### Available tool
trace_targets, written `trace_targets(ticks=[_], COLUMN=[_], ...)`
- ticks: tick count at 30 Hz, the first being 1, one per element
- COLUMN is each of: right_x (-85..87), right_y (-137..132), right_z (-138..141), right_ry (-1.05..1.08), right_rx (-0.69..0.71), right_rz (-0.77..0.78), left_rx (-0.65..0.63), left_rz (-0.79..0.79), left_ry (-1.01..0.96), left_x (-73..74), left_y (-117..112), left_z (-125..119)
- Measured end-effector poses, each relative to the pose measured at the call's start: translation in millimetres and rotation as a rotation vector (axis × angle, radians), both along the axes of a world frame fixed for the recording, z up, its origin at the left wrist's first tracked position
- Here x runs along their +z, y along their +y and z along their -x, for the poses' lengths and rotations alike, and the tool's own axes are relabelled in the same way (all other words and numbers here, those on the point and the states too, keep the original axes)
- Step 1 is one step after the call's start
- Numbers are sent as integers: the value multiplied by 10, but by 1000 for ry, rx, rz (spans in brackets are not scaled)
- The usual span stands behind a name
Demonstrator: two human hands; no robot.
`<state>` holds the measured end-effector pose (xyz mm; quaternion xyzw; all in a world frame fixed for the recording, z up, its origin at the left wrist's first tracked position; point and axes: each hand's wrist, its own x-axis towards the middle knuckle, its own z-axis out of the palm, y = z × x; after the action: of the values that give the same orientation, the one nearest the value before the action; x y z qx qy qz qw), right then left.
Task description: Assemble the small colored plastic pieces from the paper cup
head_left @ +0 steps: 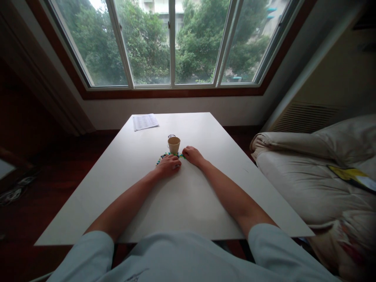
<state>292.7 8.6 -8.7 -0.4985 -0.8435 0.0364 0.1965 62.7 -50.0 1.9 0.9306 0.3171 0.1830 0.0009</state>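
A tan cup point(174, 145) stands upright on the white table, its handle on the left. Small blue, green and dark pieces point(162, 157), too small to name surely, lie in a loose band in front of the cup. My left hand point(169, 165) rests over the near side of these pieces, its fingers curled in and covering part of them. To the right of the cup, my right hand point(192, 154) is closed, its fingertips by a green bit at the band's right end. What either hand pinches is hidden.
Printed sheets of paper point(145, 122) lie at the far left of the white table point(188, 211). Just behind the cup is a small dark looped thing point(171, 136). A cream sofa point(288, 168) stands to the right, and a window point(173, 47) is ahead.
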Motion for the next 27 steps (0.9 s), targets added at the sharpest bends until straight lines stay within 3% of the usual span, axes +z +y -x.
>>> trace_targets(ticks=[4,12,27], right_x=[-4,-19,80], right_y=[-4,-2,-90], right_z=[-1,-28,5], right_ry=[27,23,105], right_rx=[-2,-134,-137], right_rz=[3,-4,-62], left_rx=[14,2,-23], left_rz=[5,21,44], left_ry=[-6,-10,-20], left_x=[14,38,60], left_y=[-2,-28,-42], left_z=[4,-6,-9])
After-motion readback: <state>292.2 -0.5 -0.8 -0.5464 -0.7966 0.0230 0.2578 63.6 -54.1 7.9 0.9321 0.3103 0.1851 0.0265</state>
